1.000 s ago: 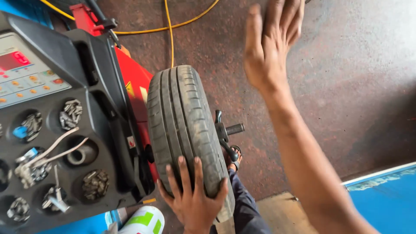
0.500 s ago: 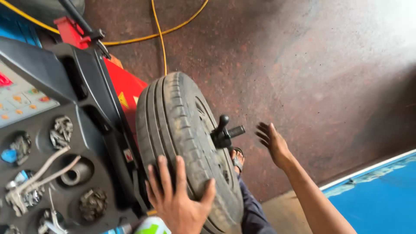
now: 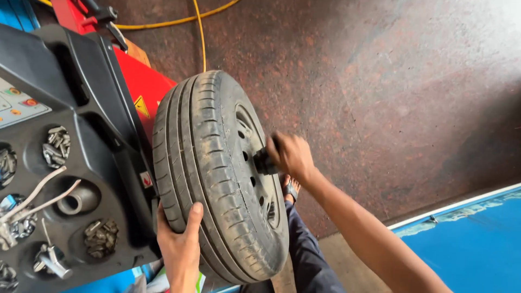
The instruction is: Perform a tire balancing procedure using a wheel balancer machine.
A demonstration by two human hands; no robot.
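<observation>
Left hand (image 3: pixel 182 247): lowest in view, bare, fingers spread wide and laid flat on the tread at the near lower edge of the tyre; steadies, does not close around anything

Tyre (image 3: pixel 211 173): black rubber, matt and dusty, tread cut in lengthwise grooves with small cross-sipes; stands upright on its wheel, tread facing up toward the camera, sidewall turned to the right; the round runs near to far in view, the axle lies level, left to right, into the machine

Wheel disc (image 3: pixel 255 168): black steel, dished, ring of small round holes showing on the right face

Right hand (image 3: pixel 290 154): arm comes in from the lower right; fingers closed on a black knob (image 3: pixel 265 161) at the hub, centre of the right face

Trouser leg (image 3: pixel 306 255) and sandalled foot (image 3: pixel 290 189): dark cloth, below and just right of the tyre

Balancing machine (image 3: pixel 81 108): left of the tyre, touching it at the shaft side; black moulded plastic top tray with round pockets holding grey metal weights (image 3: pixel 57 145), a short grey cone (image 3: pixel 76 202), pale-handled pliers (image 3: pixel 32 198); red painted body (image 3: pixel 144 92) behind

Blue panel (image 3: pixel 467 239): lower right, white edged

Floor (image 3: pixel 380 81): mottled brown-red concrete, rough; yellow hose (image 3: pixel 199 32) across the far part
</observation>
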